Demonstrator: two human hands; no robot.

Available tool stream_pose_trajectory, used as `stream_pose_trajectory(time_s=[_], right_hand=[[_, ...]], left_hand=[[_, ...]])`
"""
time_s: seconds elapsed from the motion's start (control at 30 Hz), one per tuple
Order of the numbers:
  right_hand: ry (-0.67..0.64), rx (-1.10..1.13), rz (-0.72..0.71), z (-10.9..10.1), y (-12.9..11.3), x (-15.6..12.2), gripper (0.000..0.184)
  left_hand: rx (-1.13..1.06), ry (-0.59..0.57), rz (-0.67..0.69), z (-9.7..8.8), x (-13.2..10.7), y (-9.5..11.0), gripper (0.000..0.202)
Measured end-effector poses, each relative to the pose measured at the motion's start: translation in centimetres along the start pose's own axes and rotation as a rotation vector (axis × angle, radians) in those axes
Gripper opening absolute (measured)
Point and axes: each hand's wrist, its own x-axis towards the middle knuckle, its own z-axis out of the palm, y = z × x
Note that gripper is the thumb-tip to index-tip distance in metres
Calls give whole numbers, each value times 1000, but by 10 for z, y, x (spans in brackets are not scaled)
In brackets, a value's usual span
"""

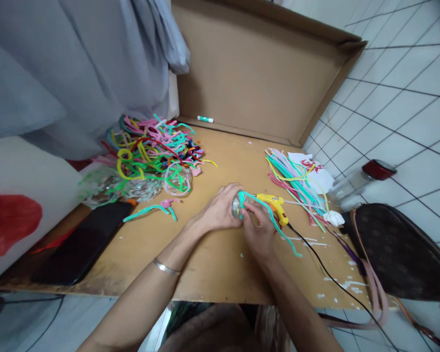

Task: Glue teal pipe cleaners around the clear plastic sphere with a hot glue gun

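My left hand (pixel 222 206) is closed around a small clear, rounded piece (pixel 235 207), seemingly plastic, above the middle of the table. A teal pipe cleaner (pixel 285 237) runs over the side of this piece, its long free end trailing to the right. My right hand (pixel 259 235) pinches the pipe cleaner against the clear piece with thumb and fingers. Just behind the right hand lies a yellow hot glue gun (pixel 270 199), partly covered by that hand, its black cord leading down to the right.
A heap of coloured pipe cleaners (pixel 150 146) lies at the back left, beside clear plastic pieces (pixel 143 188). A black phone (pixel 84 244) is at the left. More pipe cleaners (pixel 297 181), a bottle (pixel 352 183) and a brown bag (pixel 407 249) are right. Cardboard (pixel 260 73) stands behind.
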Motion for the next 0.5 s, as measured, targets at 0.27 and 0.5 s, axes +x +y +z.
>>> stream_pose_trajectory(time_s=[0.27, 0.5], right_hand=[[-174, -869, 14, -79, 38, 10, 15], [-230, -1299, 562, -154, 95, 72, 32]], left_hand=[[-19, -40, -30, -7, -1, -3, 69], [0, -58, -18, -7, 1, 2, 67]])
